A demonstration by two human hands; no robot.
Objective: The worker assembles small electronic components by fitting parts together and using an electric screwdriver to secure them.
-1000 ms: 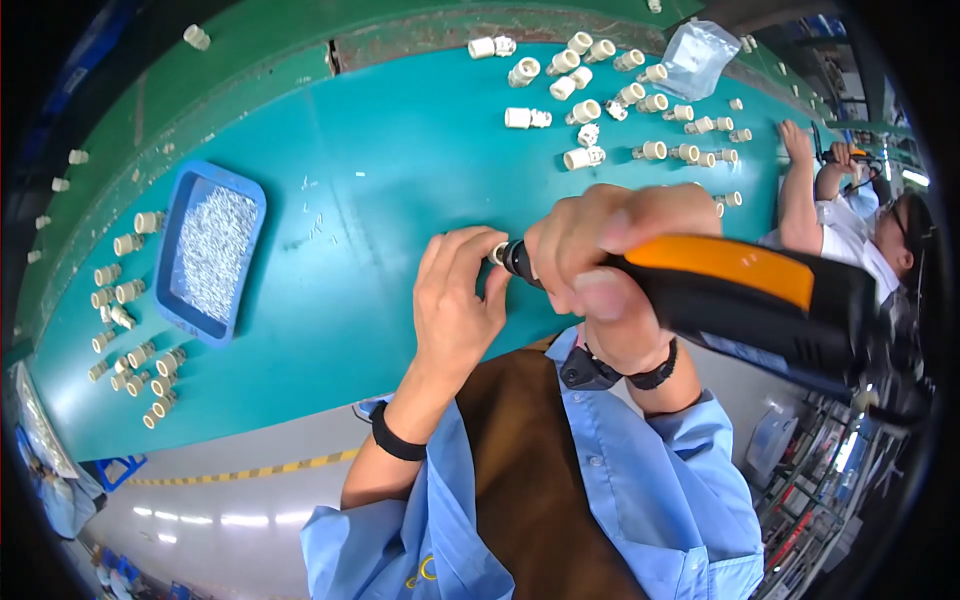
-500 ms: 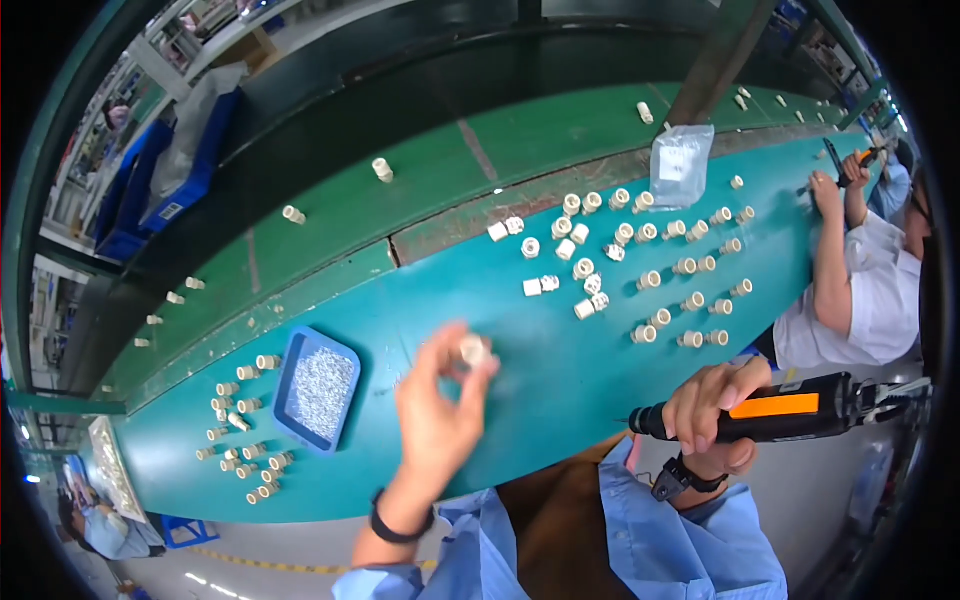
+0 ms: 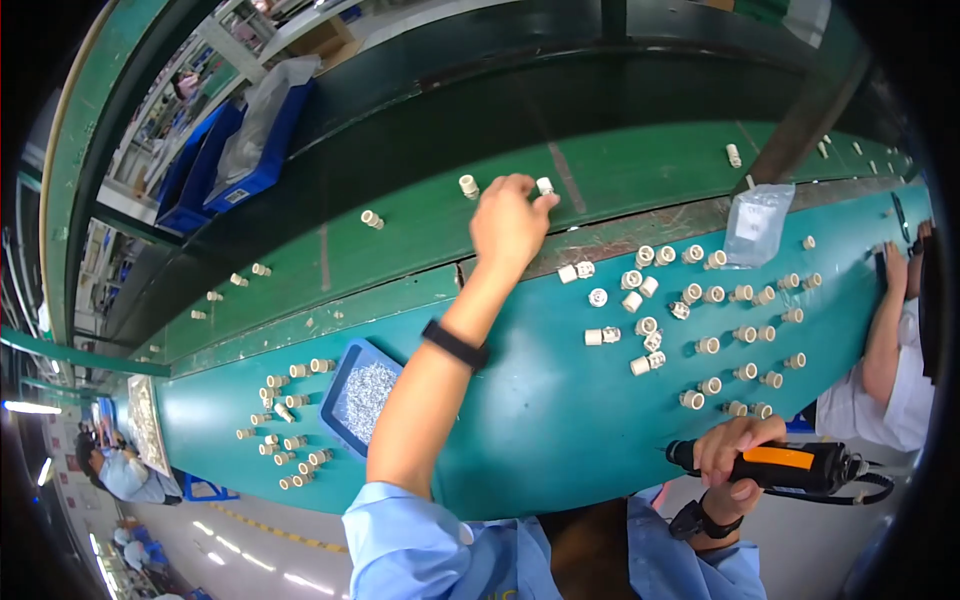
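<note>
My left hand (image 3: 508,228) reaches over the far green belt (image 3: 420,192). Its thumb and forefinger close around a small cream cylindrical socket (image 3: 545,187), which stands at the belt's surface. Just left of the fingers is another cream socket (image 3: 468,186). In my right hand (image 3: 735,455), at the near right edge of the table, lies a black electric screwdriver (image 3: 800,468) with an orange panel, its tip pointing left. Many similar sockets (image 3: 708,346) stand or lie on the teal table right of my left arm, and a smaller group (image 3: 294,442) is on the left.
A blue tray (image 3: 337,420) of small silvery parts is partly behind my left forearm. A clear plastic bag (image 3: 757,225) lies by a post (image 3: 810,125). Blue bins (image 3: 262,160) are at the upper left. A co-worker's arm (image 3: 885,325) rests on the table's right.
My left hand has gone from above the table to the far belt, carrying a socket. My right hand keeps the screwdriver. The whole view has shifted.
</note>
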